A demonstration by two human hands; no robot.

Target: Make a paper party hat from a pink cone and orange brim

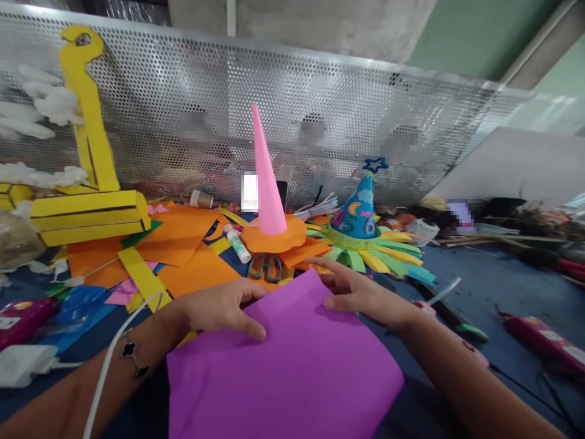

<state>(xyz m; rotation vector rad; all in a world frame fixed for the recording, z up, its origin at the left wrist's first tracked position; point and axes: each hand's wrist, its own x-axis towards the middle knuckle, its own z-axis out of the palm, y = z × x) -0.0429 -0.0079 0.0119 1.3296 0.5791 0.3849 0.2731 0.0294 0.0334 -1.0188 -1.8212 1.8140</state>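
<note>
A large purple sheet of paper point(283, 372) spreads before me, one corner pointing away and its right edge curling. My left hand point(228, 311) grips the upper left edge, thumb on top and fingers underneath. On the other side of that corner, my right hand point(347, 289) pinches the edge with its thumb on the face; its index finger stretches out past the paper. Just beyond the sheet stand a tall pink cone point(269, 177) on an orange scalloped base point(295, 235), a pair of scissors point(265, 267) and a glue stick point(237, 244).
A blue cone hat point(356, 213) with a fringed brim stands right of the pink cone. Orange sheets point(183, 231) and a yellow cardboard structure point(91, 213) lie left. A white cable point(107, 366) crosses my left forearm. Magenta tools point(543, 341) lie right, before a perforated metal screen point(183, 79).
</note>
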